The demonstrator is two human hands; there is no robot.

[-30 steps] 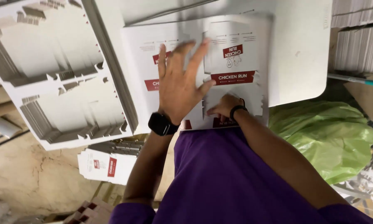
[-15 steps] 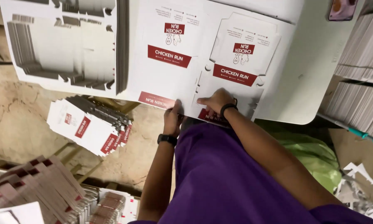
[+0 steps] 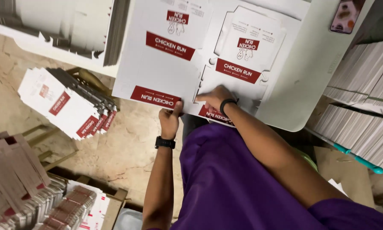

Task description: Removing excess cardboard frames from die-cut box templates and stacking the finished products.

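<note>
Two hands are working one flat white carton sheet (image 3: 208,55) with red bands, lying on the table (image 3: 310,81). We are pinching its near edge with our left hand (image 3: 170,119); our right hand (image 3: 215,99) is pressing flat, fingers extended. Its far end is running out of view.

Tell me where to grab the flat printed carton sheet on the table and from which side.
Grip the carton sheet at its near edge, from the person's side: it lies flat, that edge overhangs the table, and the left hand already pinches there, right hand pressing beside.
</note>
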